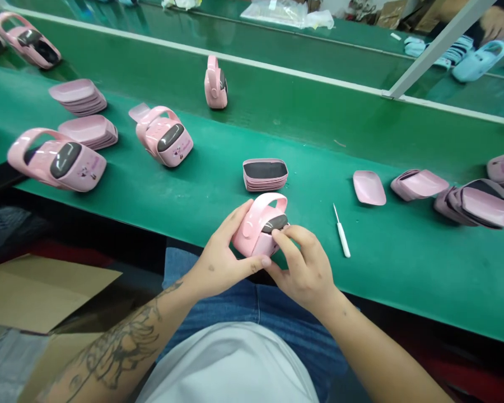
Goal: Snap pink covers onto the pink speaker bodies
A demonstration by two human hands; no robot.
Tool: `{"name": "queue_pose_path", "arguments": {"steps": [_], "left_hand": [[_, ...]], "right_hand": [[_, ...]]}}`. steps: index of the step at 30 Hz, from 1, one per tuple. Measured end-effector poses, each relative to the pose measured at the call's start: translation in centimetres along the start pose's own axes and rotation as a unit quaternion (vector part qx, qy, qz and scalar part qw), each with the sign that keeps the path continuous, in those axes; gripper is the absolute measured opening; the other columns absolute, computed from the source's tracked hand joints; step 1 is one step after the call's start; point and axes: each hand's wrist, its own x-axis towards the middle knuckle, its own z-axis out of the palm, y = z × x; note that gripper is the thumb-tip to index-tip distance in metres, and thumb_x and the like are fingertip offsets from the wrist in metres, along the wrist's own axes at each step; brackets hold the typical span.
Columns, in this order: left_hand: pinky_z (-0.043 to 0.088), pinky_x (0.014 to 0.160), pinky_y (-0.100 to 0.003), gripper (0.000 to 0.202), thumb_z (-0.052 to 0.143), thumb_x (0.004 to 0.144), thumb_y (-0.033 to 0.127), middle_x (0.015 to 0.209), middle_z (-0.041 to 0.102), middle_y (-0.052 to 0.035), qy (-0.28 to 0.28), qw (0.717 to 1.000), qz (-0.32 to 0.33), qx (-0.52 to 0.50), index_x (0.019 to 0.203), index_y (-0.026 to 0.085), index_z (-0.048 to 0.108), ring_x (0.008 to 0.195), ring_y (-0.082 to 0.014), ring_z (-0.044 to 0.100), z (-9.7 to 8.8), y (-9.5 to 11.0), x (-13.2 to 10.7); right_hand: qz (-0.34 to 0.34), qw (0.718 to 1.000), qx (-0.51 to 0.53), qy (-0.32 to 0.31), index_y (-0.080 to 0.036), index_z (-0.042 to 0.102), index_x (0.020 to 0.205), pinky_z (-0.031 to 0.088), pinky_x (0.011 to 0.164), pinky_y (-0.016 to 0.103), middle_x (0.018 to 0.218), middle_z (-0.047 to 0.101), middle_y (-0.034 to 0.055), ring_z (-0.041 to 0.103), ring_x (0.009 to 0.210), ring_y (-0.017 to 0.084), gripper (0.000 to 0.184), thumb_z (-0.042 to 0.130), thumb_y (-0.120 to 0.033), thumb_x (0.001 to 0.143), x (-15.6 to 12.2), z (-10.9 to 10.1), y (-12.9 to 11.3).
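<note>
Just above the bench's front edge I hold a pink handled device [256, 226] with a dark glossy window and a raised loop handle. My left hand [224, 254] is closed round its left side, thumb along the bottom edge. My right hand [304, 266] grips its right side, with fingertips pressed at the lower rim of the dark window. Fingers hide the device's right end. Right behind it lies a stack of pink shallow covers [265, 183], a black pad inside the top one. A white-handled thin screwdriver or pick [342, 238] lies to the right.
Similar pink devices stand on the green bench [218, 201] at left [73, 165] and centre-left [170, 140]; another device [215, 84] is behind. Pink cover stacks [88, 131] sit left, more covers [479, 204] right. A metal rail and post [437, 53] cross behind. A person's hand [496, 23] is beyond.
</note>
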Motion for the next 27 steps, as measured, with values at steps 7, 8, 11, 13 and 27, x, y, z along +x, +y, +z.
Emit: {"name": "queue_pose_path", "arguments": {"steps": [7,8,11,13,27], "left_hand": [[0.052,0.118,-0.052,0.081,0.085,0.072,0.025,0.147,0.055,-0.0182,0.012,0.986,0.141,0.085,0.145,0.018,0.049,0.14,-0.0353,0.059,0.8,0.1,1.8],[0.053,0.117,-0.052,0.076,0.084,0.072,0.023,0.143,0.055,-0.0176,0.007,0.98,0.175,0.095,0.141,0.018,0.053,0.139,-0.035,0.058,0.8,0.1,2.1],[0.052,0.118,-0.051,0.068,0.08,0.077,0.02,0.14,0.055,-0.0163,-0.036,0.962,0.246,0.116,0.142,0.019,0.062,0.137,-0.0332,0.058,0.8,-0.2,2.9],[0.052,0.119,-0.052,0.072,0.078,0.081,0.021,0.143,0.057,-0.0171,-0.05,0.956,0.267,0.109,0.15,0.02,0.058,0.137,-0.0334,0.06,0.8,-0.7,3.1],[0.045,0.126,-0.06,0.123,0.09,0.083,0.048,0.171,0.036,-0.0302,0.025,0.959,0.238,0.15,0.174,0.016,0.014,0.158,-0.0442,0.043,4.2,-3.1,0.3]], "right_hand": [[0.073,0.987,0.133,-0.047,-0.026,0.065,0.127,0.064,0.089,0.044,0.109,0.072,0.0088,0.072,0.101,0.026,0.031,0.073,-0.022,0.098,1.0,-3.6,2.3],[0.096,0.988,0.119,-0.023,-0.027,0.065,0.128,0.063,0.095,0.047,0.112,0.071,0.0095,0.07,0.107,0.028,0.034,0.078,-0.029,0.097,1.3,-4.0,2.7],[0.124,0.988,0.093,-0.023,-0.027,0.052,0.152,0.051,0.116,0.062,0.139,0.061,0.0173,0.055,0.139,0.04,0.076,0.084,-0.054,0.089,2.0,-4.9,3.7],[0.133,0.975,0.144,-0.106,-0.027,0.041,0.161,0.049,0.119,0.063,0.15,0.054,0.0186,0.053,0.143,0.039,0.085,0.08,-0.056,0.092,2.2,-5.3,4.0],[0.428,0.854,0.212,-0.209,-0.03,0.06,0.144,0.061,0.078,0.042,0.1,0.073,0.0023,0.071,0.083,0.024,0.063,0.083,-0.041,0.087,1.8,-6.5,0.5]]}}
